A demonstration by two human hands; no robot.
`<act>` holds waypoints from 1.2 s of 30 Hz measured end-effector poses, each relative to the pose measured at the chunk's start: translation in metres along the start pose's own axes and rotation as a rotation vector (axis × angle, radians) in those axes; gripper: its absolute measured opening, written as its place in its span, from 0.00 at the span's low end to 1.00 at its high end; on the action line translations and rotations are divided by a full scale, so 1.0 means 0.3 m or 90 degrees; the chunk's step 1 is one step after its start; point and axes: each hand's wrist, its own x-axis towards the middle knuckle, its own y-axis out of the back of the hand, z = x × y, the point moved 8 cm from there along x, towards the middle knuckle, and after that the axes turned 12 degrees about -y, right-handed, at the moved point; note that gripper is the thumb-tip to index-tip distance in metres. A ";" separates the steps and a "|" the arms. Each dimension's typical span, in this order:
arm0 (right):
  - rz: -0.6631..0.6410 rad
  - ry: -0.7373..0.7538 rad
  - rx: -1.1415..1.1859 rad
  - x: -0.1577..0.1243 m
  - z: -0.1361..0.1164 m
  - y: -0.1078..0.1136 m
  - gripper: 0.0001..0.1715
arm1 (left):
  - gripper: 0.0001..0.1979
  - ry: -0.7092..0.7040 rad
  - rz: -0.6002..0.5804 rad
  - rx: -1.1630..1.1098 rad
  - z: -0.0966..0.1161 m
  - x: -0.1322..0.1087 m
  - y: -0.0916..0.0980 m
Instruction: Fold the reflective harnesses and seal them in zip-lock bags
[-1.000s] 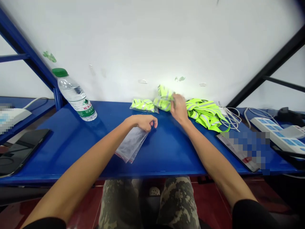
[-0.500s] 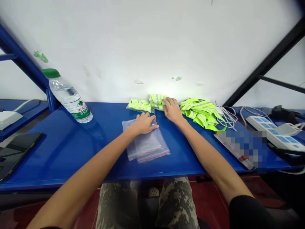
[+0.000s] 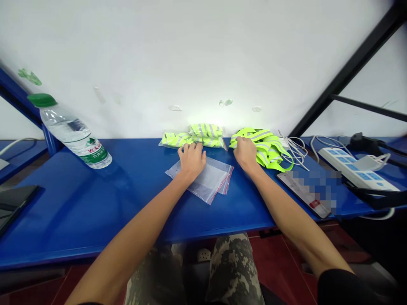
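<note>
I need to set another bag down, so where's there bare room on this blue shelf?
Bare blue shelf lies between the water bottle and left hand, and in front of the zip bags. It's crowded at the right hand, among the reflective straps and white cables.

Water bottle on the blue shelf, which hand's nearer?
Left. The left hand is to the right of the water bottle; the right hand is farther off, on the neon reflective straps.

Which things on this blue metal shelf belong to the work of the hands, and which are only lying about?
Work: left hand, right hand, flat clear zip bags, bagged neon-yellow reflective vests, loose neon-yellow reflective vest.
Lying about: clear plastic bottle with green cap, white power strip, white cables.
</note>
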 end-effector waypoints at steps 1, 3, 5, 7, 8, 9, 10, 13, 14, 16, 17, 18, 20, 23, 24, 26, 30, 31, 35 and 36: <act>-0.002 0.013 0.009 -0.001 -0.015 0.009 0.24 | 0.14 -0.016 -0.003 -0.011 0.005 -0.003 0.001; 0.023 0.050 0.028 -0.007 -0.043 0.038 0.23 | 0.16 -0.064 -0.035 -0.037 0.019 -0.009 -0.014; 0.073 0.060 0.024 -0.009 -0.041 0.069 0.22 | 0.19 -0.107 -0.081 -0.053 0.029 -0.017 -0.040; 0.095 0.009 -0.015 0.004 0.004 0.076 0.24 | 0.20 -0.120 -0.102 -0.046 0.025 -0.021 -0.058; 0.078 -0.022 -0.040 0.014 0.032 0.066 0.24 | 0.20 -0.115 -0.100 -0.036 0.019 -0.021 -0.061; 0.051 -0.045 -0.058 0.024 0.055 0.054 0.23 | 0.20 -0.105 -0.092 -0.025 0.011 -0.021 -0.061; 0.030 -0.054 -0.065 0.032 0.068 0.045 0.21 | 0.19 -0.095 -0.084 -0.016 0.004 -0.020 -0.060; 0.107 -0.013 0.016 0.025 0.042 0.099 0.17 | 0.15 -0.075 -0.063 0.005 -0.009 -0.016 -0.056; 0.168 0.014 0.068 0.005 0.019 0.139 0.17 | 0.13 -0.077 -0.053 0.004 -0.009 -0.014 -0.054; 0.280 0.088 0.179 -0.064 -0.042 0.217 0.16 | 0.14 -0.098 -0.008 -0.040 -0.002 -0.009 -0.042; 0.321 0.135 0.230 -0.107 -0.077 0.248 0.16 | 0.17 -0.116 0.028 -0.087 0.004 -0.008 -0.030; 0.353 0.183 0.276 -0.154 -0.111 0.273 0.15 | 0.21 -0.134 0.074 -0.148 0.011 -0.009 -0.013; 0.385 0.279 0.355 -0.240 -0.172 0.302 0.14 | 0.33 -0.183 0.160 -0.286 0.027 -0.016 0.025; 0.370 0.368 0.443 -0.316 -0.223 0.309 0.13 | 0.39 -0.268 0.212 -0.454 0.065 -0.036 0.067; 0.358 0.372 0.464 -0.322 -0.226 0.308 0.12 | 0.37 -0.277 0.211 -0.498 0.073 -0.040 0.073; 0.329 0.352 0.503 -0.311 -0.213 0.309 0.10 | 0.29 -0.241 0.202 -0.583 0.070 -0.037 0.069; 0.144 0.326 0.569 -0.255 -0.206 0.299 0.13 | 0.20 -0.054 0.168 -0.821 0.014 -0.007 -0.001; 0.077 0.346 0.569 -0.250 -0.221 0.293 0.16 | 0.21 0.003 0.154 -0.892 -0.002 -0.001 -0.028; -0.028 0.443 0.523 -0.264 -0.268 0.288 0.32 | 0.20 0.167 0.090 -1.138 -0.036 0.004 -0.102; -0.008 0.448 0.497 -0.263 -0.266 0.289 0.36 | 0.19 0.186 0.087 -1.179 -0.041 0.003 -0.103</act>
